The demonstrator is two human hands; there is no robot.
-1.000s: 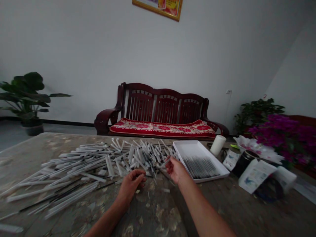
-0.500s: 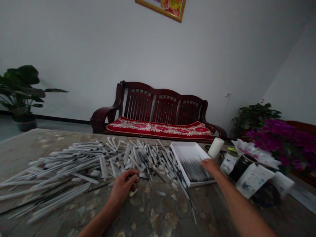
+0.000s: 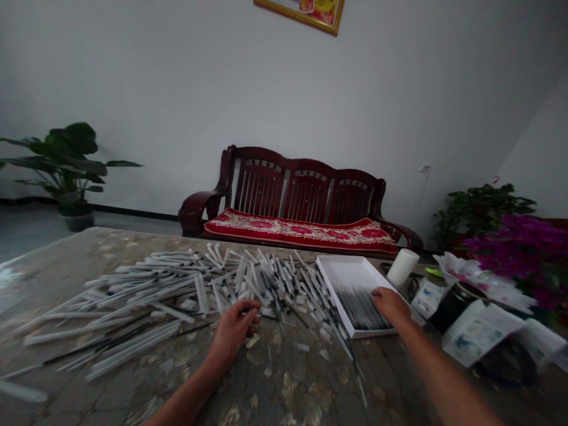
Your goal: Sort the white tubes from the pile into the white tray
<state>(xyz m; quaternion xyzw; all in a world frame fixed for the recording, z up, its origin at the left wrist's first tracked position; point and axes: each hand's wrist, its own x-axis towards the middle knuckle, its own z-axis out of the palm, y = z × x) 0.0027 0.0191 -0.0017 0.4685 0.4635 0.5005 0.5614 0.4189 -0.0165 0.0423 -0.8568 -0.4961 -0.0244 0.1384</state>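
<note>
A shallow white box [image 3: 327,279] holds a row of thin, dark, pen-like sticks [image 3: 361,307], laid side by side in its near half. My right hand [image 3: 393,305] reaches over the box's right side, its fingers closed at the right end of that row; whatever they grip is hidden. My left hand [image 3: 237,325] hovers at the near edge of a loose heap of white-and-dark pen-like sticks [image 3: 270,278]. Its thumb and fingers are pinched together, and I cannot make out what is between them. Longer white tubes [image 3: 146,290] spread out to the left.
Right of the box stand a white roll [image 3: 402,267], a dark cylindrical container [image 3: 455,305], small white cartons [image 3: 483,331] and a white flower-shaped dish [image 3: 483,284]. Short clear pieces [image 3: 302,347] lie on the patterned table [image 3: 266,390]. A wooden bench [image 3: 306,189] stands behind.
The view has turned slightly left, so everything sits further right in the picture. Both hands keep nearly the same places relative to the box and the heap.
</note>
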